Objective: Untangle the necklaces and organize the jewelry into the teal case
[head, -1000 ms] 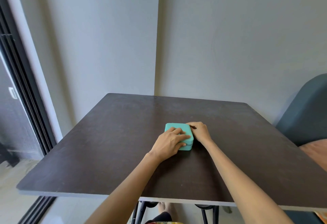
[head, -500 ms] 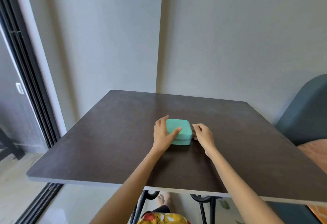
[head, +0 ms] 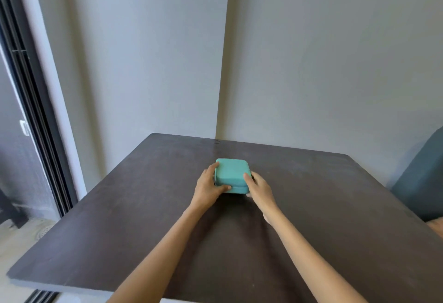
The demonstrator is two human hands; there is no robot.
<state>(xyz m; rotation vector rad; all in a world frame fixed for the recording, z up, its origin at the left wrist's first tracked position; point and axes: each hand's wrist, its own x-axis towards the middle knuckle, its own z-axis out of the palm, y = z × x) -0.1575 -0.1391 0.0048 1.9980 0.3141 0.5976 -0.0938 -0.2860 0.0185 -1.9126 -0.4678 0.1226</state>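
- Left hand [head: 207, 189] grips the near-left corner of the teal case [head: 232, 175]: thumb across the front edge by the seam, fingers curled up the left side.
- Right hand [head: 258, 186] holds the right side of the case, thumb on the lid's edge, fingers wrapped down the side; fingertips hidden, so I can't tell whether they're on a zipper pull.
- Case sits flat on the desk [head: 335, 219], about mid-desk and toward the far half, lid down; I read it as closed, seam visible along the front.
- No necklaces or other jewelry visible anywhere on the desk from my view; they may be inside the case, can't confirm.
- My read: we're at the opening step, nothing sorted yet.
- Risk: case looks small and light on a smooth top, so prying the lid one-handed could slide or flip it; the left hand needs to pin the base.
- Risk: if tangled chains are inside, popping the lid fast could spill them or tighten knots.
- Risk: small pieces rolling off the open near edge.
- Surroundings: grey wall [head: 335, 63] behind, dark sliding door frame [head: 36, 115] at left, dark teal chair [head: 422, 187] at right.
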